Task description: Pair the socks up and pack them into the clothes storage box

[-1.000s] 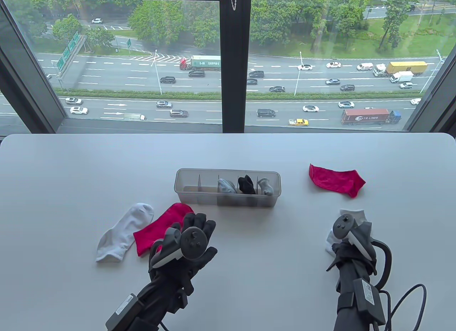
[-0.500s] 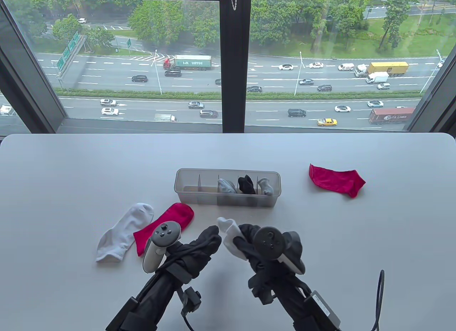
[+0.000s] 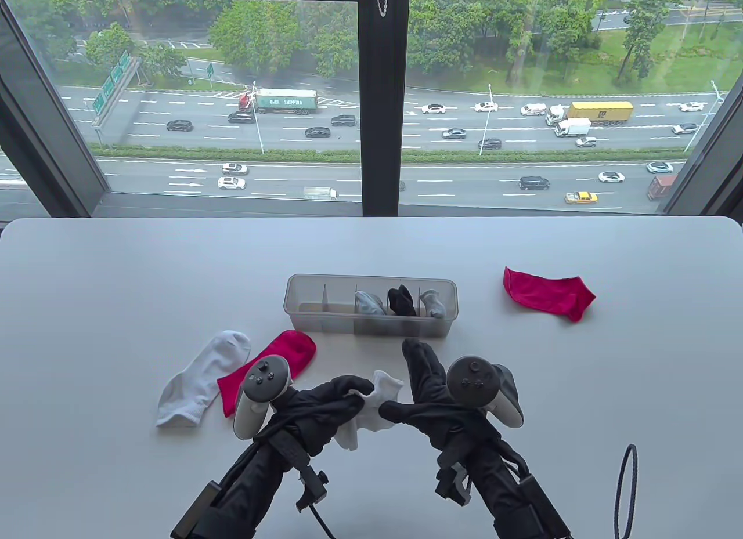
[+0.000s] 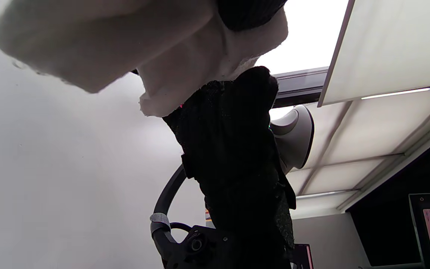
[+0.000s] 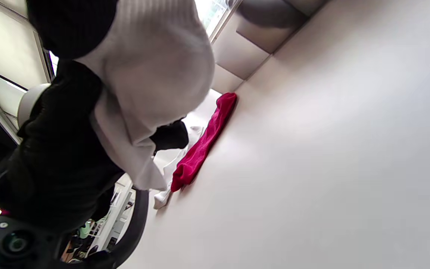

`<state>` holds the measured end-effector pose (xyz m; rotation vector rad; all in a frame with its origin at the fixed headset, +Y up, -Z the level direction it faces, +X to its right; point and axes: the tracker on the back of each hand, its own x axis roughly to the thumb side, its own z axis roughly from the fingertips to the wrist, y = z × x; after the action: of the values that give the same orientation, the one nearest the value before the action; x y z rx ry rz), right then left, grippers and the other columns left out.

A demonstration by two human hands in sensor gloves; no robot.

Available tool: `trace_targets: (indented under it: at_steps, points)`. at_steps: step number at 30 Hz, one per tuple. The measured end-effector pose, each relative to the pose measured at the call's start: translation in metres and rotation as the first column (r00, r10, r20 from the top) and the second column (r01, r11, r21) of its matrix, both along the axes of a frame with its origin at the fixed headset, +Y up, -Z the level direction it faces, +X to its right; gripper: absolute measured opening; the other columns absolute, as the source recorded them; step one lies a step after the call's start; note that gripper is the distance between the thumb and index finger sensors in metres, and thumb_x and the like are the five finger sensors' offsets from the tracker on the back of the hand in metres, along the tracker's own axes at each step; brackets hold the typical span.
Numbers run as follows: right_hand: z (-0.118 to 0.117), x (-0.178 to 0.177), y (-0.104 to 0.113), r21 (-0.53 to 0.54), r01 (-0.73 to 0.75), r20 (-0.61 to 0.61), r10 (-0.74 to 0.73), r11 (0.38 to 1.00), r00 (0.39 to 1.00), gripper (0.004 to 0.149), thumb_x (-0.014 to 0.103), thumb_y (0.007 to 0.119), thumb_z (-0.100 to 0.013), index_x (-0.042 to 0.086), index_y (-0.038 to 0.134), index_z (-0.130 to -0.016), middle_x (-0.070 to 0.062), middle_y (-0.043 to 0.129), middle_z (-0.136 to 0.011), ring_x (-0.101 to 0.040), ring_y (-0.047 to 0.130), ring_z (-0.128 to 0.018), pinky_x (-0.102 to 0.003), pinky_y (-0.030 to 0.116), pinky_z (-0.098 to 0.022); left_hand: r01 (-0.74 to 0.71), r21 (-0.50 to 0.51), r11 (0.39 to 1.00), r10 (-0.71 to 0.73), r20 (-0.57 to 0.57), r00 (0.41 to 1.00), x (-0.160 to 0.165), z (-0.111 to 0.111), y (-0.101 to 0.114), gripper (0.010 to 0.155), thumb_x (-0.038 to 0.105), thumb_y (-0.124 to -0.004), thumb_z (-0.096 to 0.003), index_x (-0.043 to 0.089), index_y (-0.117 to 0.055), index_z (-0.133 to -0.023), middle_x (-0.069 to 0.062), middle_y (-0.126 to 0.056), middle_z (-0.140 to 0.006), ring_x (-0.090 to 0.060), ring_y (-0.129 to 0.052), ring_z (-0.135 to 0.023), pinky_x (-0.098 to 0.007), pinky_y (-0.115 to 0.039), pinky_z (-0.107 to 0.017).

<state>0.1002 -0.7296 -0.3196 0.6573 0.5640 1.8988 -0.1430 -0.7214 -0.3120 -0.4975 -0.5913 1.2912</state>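
Note:
Low in the table view, both hands meet over a white sock [image 3: 371,414] held just above the table. My left hand [image 3: 357,395] pinches its left edge with curled fingers. My right hand [image 3: 400,388] lays its thumb across the right side, its other fingers [image 3: 421,362] straight and pointing at the box. The same white sock [image 5: 155,67] hangs close under my right palm and fills the top of the left wrist view [image 4: 162,48]. A clear divided storage box [image 3: 302,285] stands behind, with a grey pair [image 3: 370,302], a black pair [image 3: 401,300] and another grey pair [image 3: 432,304] in its right compartments.
A second white sock [image 3: 197,379] and a red sock [image 3: 290,347] lie flat to the left of my left hand. Another red sock [image 3: 548,292] lies right of the box. A cable loop [image 3: 624,487] rises at the bottom right. The box's two left compartments hold nothing.
My right hand carried the white sock from the right side to the middle. My left hand left the red sock, turned and took the white sock's edge. My right fingers straightened.

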Motion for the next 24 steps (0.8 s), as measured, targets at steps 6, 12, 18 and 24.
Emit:
trace_targets:
  at_steps: [6,12,18,24]
  points:
    - [-0.004,0.020,0.005,0.137,-0.079,0.409,0.016,0.987,0.912,0.041,0.034,0.077,-0.057,0.018,0.067,-0.094,-0.009,0.093,-0.081,-0.028,0.096,-0.073,-0.048,0.080,-0.060,0.467,0.007,0.884,-0.455,-0.220,0.863,-0.013,-0.005,-0.007,0.042,0.017,-0.074,-0.0567,0.013,-0.073,-0.098,-0.020,-0.092,-0.086,-0.044,-0.095,-0.071,-0.062,-0.076,-0.058]
    - [-0.001,0.039,0.019,0.262,-0.280,0.563,0.089,0.924,0.821,0.042,0.037,0.081,-0.055,0.021,0.070,-0.092,-0.005,0.096,-0.070,-0.015,0.099,-0.053,-0.039,0.085,-0.050,0.675,0.036,0.737,-0.606,-0.406,0.684,-0.038,-0.011,-0.001,0.043,0.035,-0.079,-0.0529,0.008,-0.085,-0.086,-0.018,-0.102,-0.063,-0.038,-0.102,-0.051,-0.058,-0.082,-0.046]
    - [0.005,0.004,0.026,0.284,-0.269,0.333,0.168,0.920,0.928,0.046,0.030,0.078,-0.058,0.017,0.063,-0.099,-0.010,0.088,-0.082,-0.019,0.094,-0.061,-0.043,0.080,-0.055,0.533,0.285,0.797,-0.483,-0.229,0.845,-0.008,0.002,0.018,0.084,0.045,-0.075,-0.0540,0.017,-0.026,-0.116,-0.023,-0.031,-0.121,-0.052,-0.032,-0.111,-0.074,-0.036,-0.074]
    - [0.015,-0.021,0.031,0.272,-0.251,0.170,0.211,0.929,0.963,0.047,0.025,0.079,-0.058,0.016,0.063,-0.101,-0.018,0.082,-0.092,-0.024,0.094,-0.070,-0.046,0.080,-0.059,0.430,0.274,0.860,-0.327,-0.351,0.877,-0.001,0.007,0.028,0.042,0.025,-0.073,-0.0560,0.009,-0.076,-0.095,-0.014,-0.099,-0.074,-0.036,-0.101,-0.063,-0.058,-0.079,-0.055]
